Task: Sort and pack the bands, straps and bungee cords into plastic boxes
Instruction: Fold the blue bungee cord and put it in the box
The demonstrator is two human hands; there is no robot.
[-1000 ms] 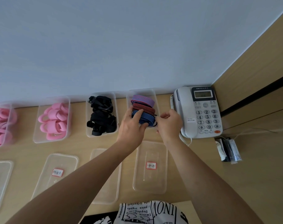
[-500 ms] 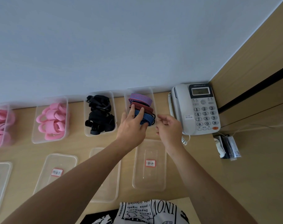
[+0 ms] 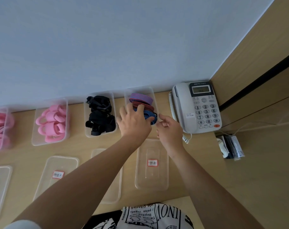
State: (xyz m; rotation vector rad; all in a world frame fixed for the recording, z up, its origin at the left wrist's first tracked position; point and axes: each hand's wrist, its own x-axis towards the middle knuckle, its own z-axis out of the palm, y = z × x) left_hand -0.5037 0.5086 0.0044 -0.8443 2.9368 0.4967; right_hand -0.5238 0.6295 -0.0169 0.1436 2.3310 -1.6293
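Note:
A clear plastic box (image 3: 140, 89) by the wall holds coiled striped bungee cords: a purple one (image 3: 141, 98), a red one (image 3: 144, 106) and a blue one (image 3: 149, 115). My left hand (image 3: 133, 122) lies over the box's near end, its spread fingers pressing on the red and blue cords. Just off the box's near right corner is my right hand (image 3: 169, 129), fingers loosely curled and holding nothing, index tip close to the blue cord. To the left, one box holds black straps (image 3: 100, 113) and two hold pink bands (image 3: 51, 121).
Clear lids with red labels lie in a front row: one (image 3: 152, 176) under my right wrist, one (image 3: 111, 187) partly hidden by my left forearm, others (image 3: 56, 164) further left. A white desk phone (image 3: 196, 106) stands right of the cord box; small packets (image 3: 230, 146) lie beyond.
My right hand has let go of the blue cord's end and drawn back a little towards me. My left hand stays on the cords, fingers spread wider.

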